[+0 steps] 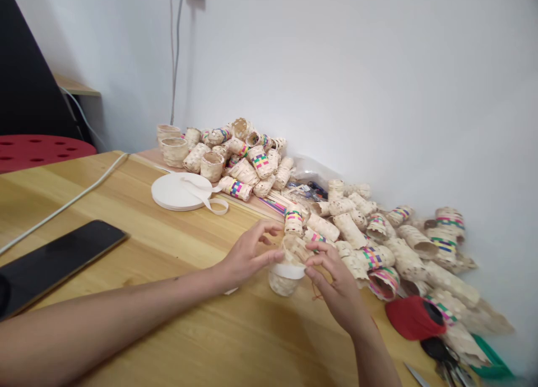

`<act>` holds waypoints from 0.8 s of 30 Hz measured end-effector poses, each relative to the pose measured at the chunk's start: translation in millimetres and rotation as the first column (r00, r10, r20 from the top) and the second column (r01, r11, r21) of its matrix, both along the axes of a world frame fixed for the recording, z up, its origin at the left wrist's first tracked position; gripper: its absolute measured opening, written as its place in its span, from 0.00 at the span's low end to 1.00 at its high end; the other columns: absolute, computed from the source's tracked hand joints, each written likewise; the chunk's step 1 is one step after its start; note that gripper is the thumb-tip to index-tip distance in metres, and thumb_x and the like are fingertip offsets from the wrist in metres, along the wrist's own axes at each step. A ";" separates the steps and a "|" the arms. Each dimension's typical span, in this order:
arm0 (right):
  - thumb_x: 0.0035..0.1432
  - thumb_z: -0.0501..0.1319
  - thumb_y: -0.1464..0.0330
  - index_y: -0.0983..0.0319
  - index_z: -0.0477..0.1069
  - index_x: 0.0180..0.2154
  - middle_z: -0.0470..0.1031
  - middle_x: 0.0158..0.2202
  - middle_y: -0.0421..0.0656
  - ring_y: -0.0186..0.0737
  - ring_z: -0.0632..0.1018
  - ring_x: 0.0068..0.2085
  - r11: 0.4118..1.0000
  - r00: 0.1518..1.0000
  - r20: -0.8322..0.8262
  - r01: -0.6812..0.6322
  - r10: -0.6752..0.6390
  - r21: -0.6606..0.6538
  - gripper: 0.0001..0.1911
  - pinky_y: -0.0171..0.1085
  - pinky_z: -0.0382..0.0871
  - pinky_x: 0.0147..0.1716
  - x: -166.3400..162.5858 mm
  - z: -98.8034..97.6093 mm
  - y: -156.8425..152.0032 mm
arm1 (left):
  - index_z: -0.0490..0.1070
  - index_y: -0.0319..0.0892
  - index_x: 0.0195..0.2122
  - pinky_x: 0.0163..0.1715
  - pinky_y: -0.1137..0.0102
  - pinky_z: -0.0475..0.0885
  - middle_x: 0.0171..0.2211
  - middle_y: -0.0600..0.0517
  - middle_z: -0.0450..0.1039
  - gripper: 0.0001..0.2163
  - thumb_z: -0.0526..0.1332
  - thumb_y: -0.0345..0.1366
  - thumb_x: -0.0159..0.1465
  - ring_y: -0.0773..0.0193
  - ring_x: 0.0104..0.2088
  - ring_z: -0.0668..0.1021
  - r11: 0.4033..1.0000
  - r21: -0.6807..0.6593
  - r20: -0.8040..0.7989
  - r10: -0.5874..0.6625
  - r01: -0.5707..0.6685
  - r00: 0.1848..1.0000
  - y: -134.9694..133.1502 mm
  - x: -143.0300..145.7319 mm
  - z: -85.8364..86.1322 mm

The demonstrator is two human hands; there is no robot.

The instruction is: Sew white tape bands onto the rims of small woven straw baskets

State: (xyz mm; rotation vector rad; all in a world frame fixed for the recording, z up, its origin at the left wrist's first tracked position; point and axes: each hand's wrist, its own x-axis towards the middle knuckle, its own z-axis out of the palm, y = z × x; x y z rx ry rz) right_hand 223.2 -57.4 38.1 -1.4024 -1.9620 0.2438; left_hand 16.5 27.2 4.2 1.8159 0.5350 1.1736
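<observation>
Both my hands meet over a small woven basket (289, 266) with a white band round its rim, held just above the wooden table (176, 252). My left hand (247, 255) pinches the basket's left side with thumb and fingers. My right hand (336, 283) grips its right side, fingers curled on the rim. A thin reddish thread hangs by my right palm. Right behind the basket lie several similar small woven baskets (370, 247), some with coloured bands.
A second heap of woven baskets (235, 157) lies at the back by the white wall. A roll of white tape (180, 190) lies flat left of it. A dark phone (54, 261) and a white cable (71, 202) lie on the left. A red spool (409, 317) and scissors (441, 356) are at right.
</observation>
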 end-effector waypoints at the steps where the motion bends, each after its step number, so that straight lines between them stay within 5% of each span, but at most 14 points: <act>1: 0.64 0.55 0.64 0.58 0.70 0.34 0.67 0.49 0.45 0.42 0.69 0.53 1.000 1.000 0.002 0.000 0.000 0.003 0.08 0.42 0.63 0.52 0.1 -0.1 0.2 | 0.66 0.40 0.45 0.43 0.68 0.69 0.45 0.46 0.71 0.15 0.62 0.42 0.60 0.61 0.44 0.73 0.996 -0.081 0.010 -0.035 0.036 0.999 0.7 1.3 -1.0; 5: 0.64 0.54 0.65 0.58 0.68 0.34 0.68 0.48 0.45 0.43 0.69 0.53 1.000 1.000 0.023 0.002 -0.002 0.012 0.07 0.42 0.63 0.51 2.1 0.4 -0.8 | 0.68 0.38 0.36 0.37 0.69 0.67 0.34 0.51 0.71 0.14 0.63 0.44 0.58 0.64 0.35 0.73 0.941 -0.302 -0.013 -0.163 0.152 0.987 2.8 6.4 -7.5; 13: 0.65 0.54 0.68 0.57 0.65 0.37 0.65 0.48 0.43 0.40 0.67 0.52 0.999 0.998 0.058 -0.025 0.024 0.021 0.03 0.39 0.59 0.52 4.6 8.8 -7.7 | 0.66 0.39 0.36 0.22 0.76 0.59 0.25 0.58 0.67 0.23 0.72 0.44 0.45 0.70 0.24 0.66 0.892 -0.395 -0.120 -0.288 0.220 0.950 -1.2 11.9 -11.6; 17: 0.65 0.54 0.68 0.56 0.65 0.37 0.65 0.47 0.42 0.38 0.66 0.52 0.999 0.997 0.065 -0.048 0.049 -0.015 0.03 0.38 0.58 0.52 4.3 15.0 -8.5 | 0.67 0.38 0.31 0.21 0.77 0.56 0.21 0.60 0.64 0.18 0.70 0.45 0.48 0.72 0.21 0.64 0.849 -0.442 -0.139 -0.384 0.290 0.913 -3.2 12.6 -14.2; 24: 0.65 0.54 0.69 0.56 0.65 0.37 0.66 0.46 0.41 0.37 0.67 0.51 0.996 0.992 0.094 -0.077 0.082 -0.053 0.03 0.36 0.59 0.50 13.8 24.5 -12.3 | 0.73 0.36 0.27 0.25 0.76 0.57 0.23 0.56 0.66 0.16 0.65 0.47 0.55 0.71 0.25 0.65 0.891 -0.262 -0.120 -0.411 0.371 0.903 10.0 0.4 1.9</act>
